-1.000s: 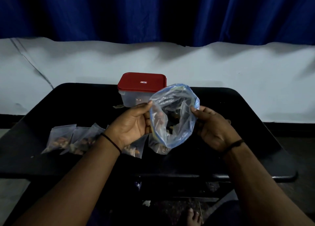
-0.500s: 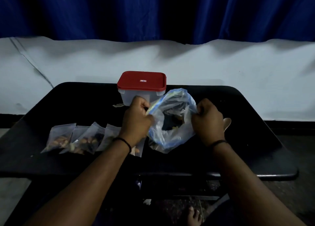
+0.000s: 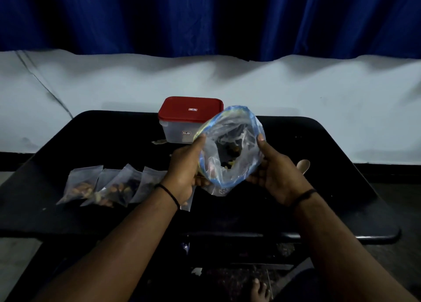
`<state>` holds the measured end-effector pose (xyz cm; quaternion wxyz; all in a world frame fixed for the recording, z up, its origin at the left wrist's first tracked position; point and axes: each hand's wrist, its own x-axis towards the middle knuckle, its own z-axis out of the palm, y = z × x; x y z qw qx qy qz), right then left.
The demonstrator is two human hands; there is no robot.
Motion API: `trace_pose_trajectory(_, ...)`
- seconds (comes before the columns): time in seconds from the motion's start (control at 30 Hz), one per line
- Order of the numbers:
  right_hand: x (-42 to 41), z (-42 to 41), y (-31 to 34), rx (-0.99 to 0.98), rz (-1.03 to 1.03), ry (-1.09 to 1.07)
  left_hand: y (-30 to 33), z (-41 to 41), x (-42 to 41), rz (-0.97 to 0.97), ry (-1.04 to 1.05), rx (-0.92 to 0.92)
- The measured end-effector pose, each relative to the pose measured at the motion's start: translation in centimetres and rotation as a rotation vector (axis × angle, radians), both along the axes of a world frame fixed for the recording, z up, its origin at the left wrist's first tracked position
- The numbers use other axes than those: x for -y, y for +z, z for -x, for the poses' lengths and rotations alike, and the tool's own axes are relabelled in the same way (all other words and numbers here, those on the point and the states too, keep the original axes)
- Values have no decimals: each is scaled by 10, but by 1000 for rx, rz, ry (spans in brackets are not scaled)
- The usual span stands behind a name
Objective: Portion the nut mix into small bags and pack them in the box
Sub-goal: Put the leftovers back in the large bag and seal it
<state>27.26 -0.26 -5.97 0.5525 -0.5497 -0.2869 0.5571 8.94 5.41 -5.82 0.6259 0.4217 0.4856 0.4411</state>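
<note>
Left hand (image 3: 186, 165): grips the left rim of the big bag (image 3: 230, 146), thumb curled over the blue seal strip.
Right hand (image 3: 276, 171): holds the right rim, thumb hooked on the edge, fingers cupped under the side.
Big bag: lifted above the table (image 3: 319, 199), mouth stretched wide and tilted toward the camera; a little nut mix (image 3: 232, 152) is visible low inside.
Small bags (image 3: 109, 185): a row on the table left of the hands, each holding nuts — whether they are sealed cannot be told.
Box (image 3: 182, 124): behind the big bag, red lid (image 3: 190, 109) on.
Spoon (image 3: 303, 166): on the table just beyond the right hand, untouched.
Risk: further tilt would likely spill nuts over the low rim — thin film gives little support.
Risk: packing cannot start while the lid is on.
Change: half a second earlier both hands were fists bunching the mouth nearly closed; now the mouth is spread open and raised.
</note>
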Motion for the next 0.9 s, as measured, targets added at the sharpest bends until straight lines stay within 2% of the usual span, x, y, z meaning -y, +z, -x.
trace_pose_trajectory(0.13,2,0,5,-153,-141,109,3,5,-4,-20,-262,183)
trace_pose_trajectory(0.23,3,-1,5,-180,-222,133,2,7,-4,-97,-403,299)
trace_pose_trajectory(0.37,1,2,2,-105,-295,77,-6,7,-5,-209,-534,263)
trace_pose_trajectory(0.5,-2,11,-2,-17,-317,-51,-9,0,-1,-372,-512,145)
trace_pose_trajectory(0.67,-3,21,-1,235,-241,-192,-7,-6,8,-345,-310,79)
trace_pose_trajectory(0.73,0,27,1,401,-193,-242,-5,-10,11,-301,-223,55)
trace_pose_trajectory(0.8,3,33,3,735,-126,-289,-9,-14,9,-246,-88,-40)
trace_pose_trajectory(0.9,8,47,5,1207,-98,-241,-20,-15,6,-288,110,-444)
